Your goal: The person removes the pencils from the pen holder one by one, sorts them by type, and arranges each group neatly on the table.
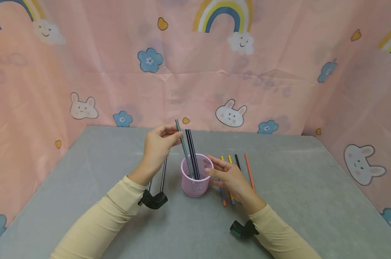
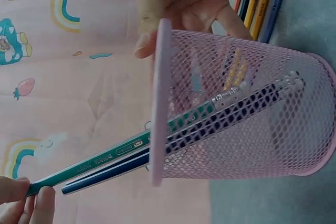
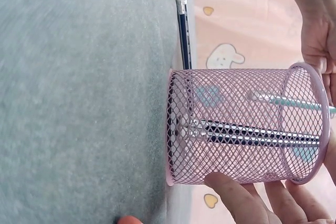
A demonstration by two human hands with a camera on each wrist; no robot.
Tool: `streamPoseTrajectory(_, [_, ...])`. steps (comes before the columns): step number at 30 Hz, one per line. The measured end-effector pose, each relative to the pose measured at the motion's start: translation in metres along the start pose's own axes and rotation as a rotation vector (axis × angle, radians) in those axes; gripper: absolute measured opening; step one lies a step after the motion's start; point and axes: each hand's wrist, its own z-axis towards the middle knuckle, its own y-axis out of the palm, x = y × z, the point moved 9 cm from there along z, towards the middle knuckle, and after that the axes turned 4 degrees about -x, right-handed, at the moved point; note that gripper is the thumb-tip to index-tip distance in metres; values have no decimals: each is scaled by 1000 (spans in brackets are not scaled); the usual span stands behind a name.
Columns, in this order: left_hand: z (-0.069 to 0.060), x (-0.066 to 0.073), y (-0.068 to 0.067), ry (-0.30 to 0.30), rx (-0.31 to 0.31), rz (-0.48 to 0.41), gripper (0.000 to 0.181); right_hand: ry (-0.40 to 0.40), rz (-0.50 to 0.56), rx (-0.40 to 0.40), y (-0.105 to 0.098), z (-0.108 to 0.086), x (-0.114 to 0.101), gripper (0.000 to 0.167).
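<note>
A pink mesh pencil cup (image 1: 195,187) stands upright on the table. Two dark striped pencils (image 1: 192,154) lean inside it, eraser ends down in the right wrist view. My left hand (image 1: 159,144) pinches a green pencil (image 2: 100,161) near its upper end; the pencil's eraser end is inside the cup, seen through the mesh (image 3: 241,156). With thumb by the rim and fingers along the side, my right hand (image 1: 229,176) holds the cup. In the right wrist view, those fingers (image 3: 236,195) touch the mesh.
Several coloured pencils, among them an orange pencil (image 1: 249,171), lie right of the cup, partly behind my right hand. Two dark pencils (image 3: 183,35) lie on the table left of the cup. A pink patterned cloth (image 1: 189,90) hangs behind the grey table (image 1: 299,201).
</note>
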Motion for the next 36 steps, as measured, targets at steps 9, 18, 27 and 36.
streamPoseTrajectory(9, [2,15,0,10,-9,-24,26,-5,4,0,-2,0,0,62])
streamPoseTrajectory(18, [1,24,-7,16,-1,-40,25,-12,0,-16,0,-1,-2,61])
streamPoseTrajectory(27, [1,33,-17,47,15,-35,25,-11,9,-17,1,-1,-2,61])
streamPoseTrajectory(36, [-1,47,-35,107,39,-39,26,-7,13,-13,2,0,-1,60])
